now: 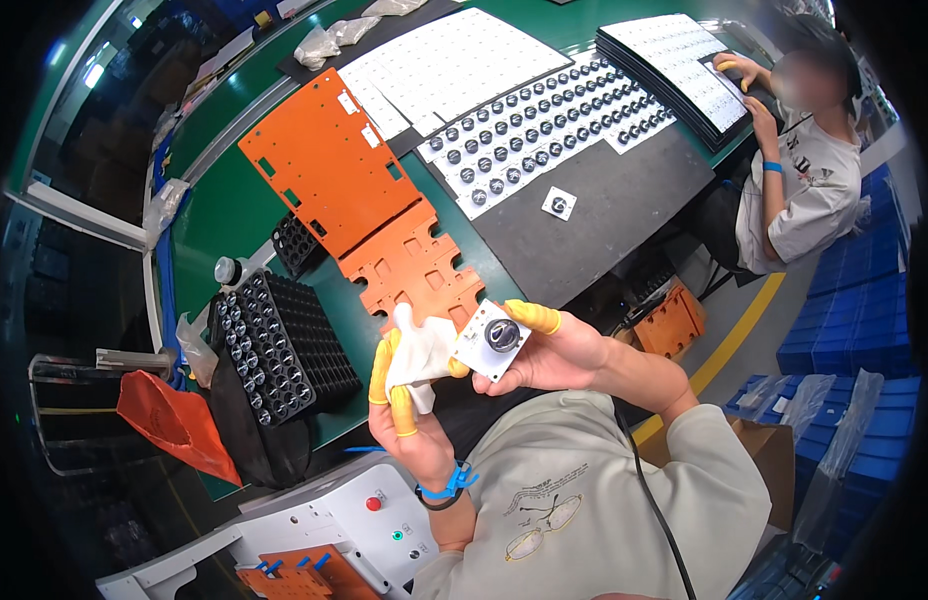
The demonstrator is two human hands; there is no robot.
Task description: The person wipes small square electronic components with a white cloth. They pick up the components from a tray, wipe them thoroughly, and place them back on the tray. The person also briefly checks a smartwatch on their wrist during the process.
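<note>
My right hand (pixel 566 352), a yellow finger cot on its raised fingertip, grips a small white square board (pixel 476 358) by its edge. A dark, glossy round lens (pixel 503 335) sits on that board, facing up. Beside it, my left hand (pixel 412 442) pinches a crumpled white cloth (pixel 424 350) between fingers in yellow cots; the cloth reaches up to the board's left edge. Just beyond both hands lies an orange fixture plate (pixel 409 255) with cutouts. A single lens board (pixel 558 203) rests apart on the black mat (pixel 614 215).
Rows of lens boards (pixel 544 130) and white sheets (pixel 464 60) cover the table's far side. A black tray of lenses (pixel 284 345) stands at left, near an orange panel (pixel 329 165). At right, a co-worker (pixel 804 170) handles a stack of boards (pixel 664 60). A machine panel (pixel 354 520) is lower left.
</note>
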